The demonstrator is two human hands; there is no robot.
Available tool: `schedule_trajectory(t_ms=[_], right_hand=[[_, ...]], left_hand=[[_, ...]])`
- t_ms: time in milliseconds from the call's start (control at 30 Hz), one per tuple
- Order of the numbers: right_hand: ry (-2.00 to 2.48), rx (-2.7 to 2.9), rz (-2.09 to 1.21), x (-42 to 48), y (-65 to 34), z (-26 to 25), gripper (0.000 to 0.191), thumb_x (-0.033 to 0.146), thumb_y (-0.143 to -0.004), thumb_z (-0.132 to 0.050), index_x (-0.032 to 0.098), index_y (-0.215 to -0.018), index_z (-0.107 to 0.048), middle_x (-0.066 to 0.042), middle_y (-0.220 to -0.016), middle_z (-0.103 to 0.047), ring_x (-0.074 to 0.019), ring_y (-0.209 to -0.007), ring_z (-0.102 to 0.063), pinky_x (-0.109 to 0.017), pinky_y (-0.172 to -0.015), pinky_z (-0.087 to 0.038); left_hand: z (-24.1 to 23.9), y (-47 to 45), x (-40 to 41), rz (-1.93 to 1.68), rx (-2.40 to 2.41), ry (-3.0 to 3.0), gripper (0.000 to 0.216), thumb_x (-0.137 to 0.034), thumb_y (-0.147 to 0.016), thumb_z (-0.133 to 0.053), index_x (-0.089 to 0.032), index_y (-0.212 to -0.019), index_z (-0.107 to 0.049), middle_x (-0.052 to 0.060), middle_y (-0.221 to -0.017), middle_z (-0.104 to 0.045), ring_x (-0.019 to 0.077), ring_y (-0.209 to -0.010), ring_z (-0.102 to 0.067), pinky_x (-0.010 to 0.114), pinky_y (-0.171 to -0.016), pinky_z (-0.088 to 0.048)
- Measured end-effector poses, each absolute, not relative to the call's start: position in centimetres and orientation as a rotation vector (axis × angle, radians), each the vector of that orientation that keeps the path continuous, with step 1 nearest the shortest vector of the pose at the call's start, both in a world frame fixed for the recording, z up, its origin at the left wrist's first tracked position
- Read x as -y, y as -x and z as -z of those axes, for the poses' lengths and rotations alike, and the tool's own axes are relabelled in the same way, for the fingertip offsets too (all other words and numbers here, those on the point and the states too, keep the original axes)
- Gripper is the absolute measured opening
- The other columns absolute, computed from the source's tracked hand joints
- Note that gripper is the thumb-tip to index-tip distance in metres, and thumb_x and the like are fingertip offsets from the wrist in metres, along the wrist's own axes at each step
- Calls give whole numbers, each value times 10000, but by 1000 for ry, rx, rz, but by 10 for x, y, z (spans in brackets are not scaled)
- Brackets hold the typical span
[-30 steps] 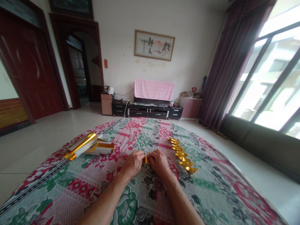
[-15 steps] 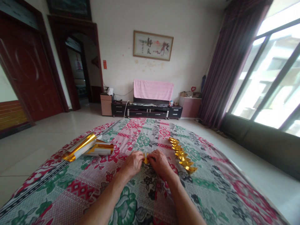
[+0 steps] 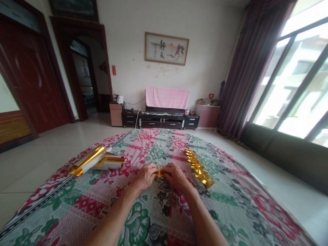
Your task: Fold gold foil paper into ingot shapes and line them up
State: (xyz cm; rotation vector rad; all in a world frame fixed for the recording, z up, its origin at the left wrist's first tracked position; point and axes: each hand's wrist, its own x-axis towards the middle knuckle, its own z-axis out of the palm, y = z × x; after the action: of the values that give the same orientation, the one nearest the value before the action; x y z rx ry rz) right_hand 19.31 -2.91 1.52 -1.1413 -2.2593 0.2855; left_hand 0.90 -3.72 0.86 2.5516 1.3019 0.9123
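Observation:
Over the middle of the patterned cloth, my left hand (image 3: 146, 176) and my right hand (image 3: 174, 175) face each other with fingers pinched. Between their fingertips is a small piece of gold foil paper (image 3: 159, 172), held from both sides; its folds are too small to make out. To the right of my right hand stretches a row of several folded gold paper ingots (image 3: 198, 168), set close behind one another. Rolled sheets of gold foil paper (image 3: 89, 160) with pale undersides lie to the left, beyond my left hand.
A flowered cloth (image 3: 138, 222) in red, green and grey covers the round surface under my hands. Farther off, a low black cabinet (image 3: 161, 123) stands against the wall, with a pink towel (image 3: 167, 97) draped above it. Tiled floor (image 3: 107, 131) surrounds the table.
Both hands stay pinched on the gold foil piece with only slight finger shifts. The ingots and rolled sheets lie as before.

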Motion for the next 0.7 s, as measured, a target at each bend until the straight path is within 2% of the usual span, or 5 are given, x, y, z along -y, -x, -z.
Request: schedule_trajectory(t_ms=[200,433,700], right_hand=[[1178,2242,-265,31,-193,-13,240,190,-793,-492,249,-924,-684,-35,-902,-593,-148,-861,-522,-258,-800,-371],[1152,2253,-285,29,-193,-14,247,156,-765,-504,247,-898,-691,-28,-880,-597,-149,-859,-522,-250,-785,-377],[1177,2264,-273,30,-193,-14,228,170,-772,-502,241,-890,-684,-26,-880,-593,-147,-861,-522,-251,-793,-370]], left_hand=[[-8,-11,38,-905,-1341,-2575,252,-167,-837,-415,-178,-824,-667,52,-843,-602,156,-846,-527,278,-786,-422],[-7,-8,33,-898,-1305,-2528,248,-94,-757,-453,-183,-835,-671,46,-872,-596,147,-850,-535,270,-794,-434],[-7,-10,36,-937,-1312,-2600,240,-174,-842,-420,-183,-822,-659,51,-847,-597,156,-851,-528,280,-794,-427]])
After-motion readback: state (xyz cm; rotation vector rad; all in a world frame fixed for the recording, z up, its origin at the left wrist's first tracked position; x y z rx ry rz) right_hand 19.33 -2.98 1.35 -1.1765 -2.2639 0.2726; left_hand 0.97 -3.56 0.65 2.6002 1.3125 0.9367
